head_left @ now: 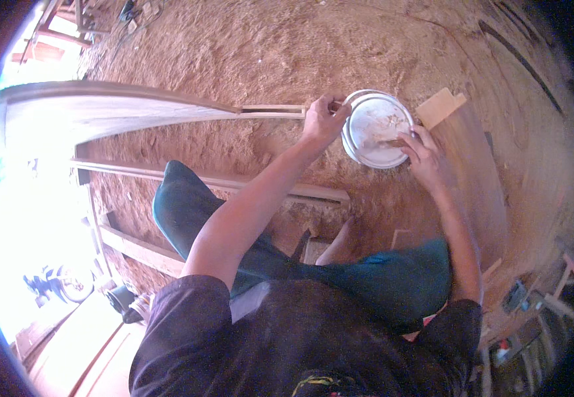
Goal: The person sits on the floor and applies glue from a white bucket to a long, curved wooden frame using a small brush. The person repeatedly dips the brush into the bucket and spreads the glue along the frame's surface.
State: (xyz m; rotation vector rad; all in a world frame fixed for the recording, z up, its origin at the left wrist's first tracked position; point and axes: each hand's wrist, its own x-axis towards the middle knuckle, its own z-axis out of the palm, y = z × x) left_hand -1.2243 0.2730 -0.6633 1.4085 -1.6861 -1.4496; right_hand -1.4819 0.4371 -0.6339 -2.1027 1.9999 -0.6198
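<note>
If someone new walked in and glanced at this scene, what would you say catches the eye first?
The round pale tin on the sawdust-covered ground stands out, just right of centre. The left hand grips its rim on the left side, while the right hand holds a small stick against its smeared inside. Next comes the long grey board that runs in from the left toward the tin, and a brown plank lying at the right.

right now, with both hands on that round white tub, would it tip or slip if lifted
The white tub looks like thin plastic, so probably light and a bit flexible. It is smeared with pale paste inside, so the rim may be slippery. The left hand pinches the rim and the right hand steadies it; one-sided lifting could tilt it.
</note>
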